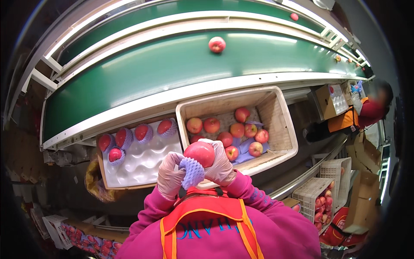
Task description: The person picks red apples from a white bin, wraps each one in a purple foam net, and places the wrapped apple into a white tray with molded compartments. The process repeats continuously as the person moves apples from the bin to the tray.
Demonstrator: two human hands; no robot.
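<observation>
In front of my chest, my gloved right hand (220, 166) grips a large red apple (199, 154). My gloved left hand (170, 172) pinches a purple foam net sleeve (192, 172), which lies against the apple's lower left side. Just beyond my hands stands a cream plastic crate (278, 114) with several loose apples (237, 130) and purple wrapping pieces at its bottom. To the left is a carton with a white moulded tray (138, 166). Several apples in purple foam nets (143, 132) sit in its far row and at its left side.
A green conveyor belt (142, 64) with a white rail runs across the far side, carrying an apple (217, 44). At the right, a person in an orange apron (343, 121) stands by another carton. White crates of apples (312, 196) and open cartons (362, 203) are at lower right.
</observation>
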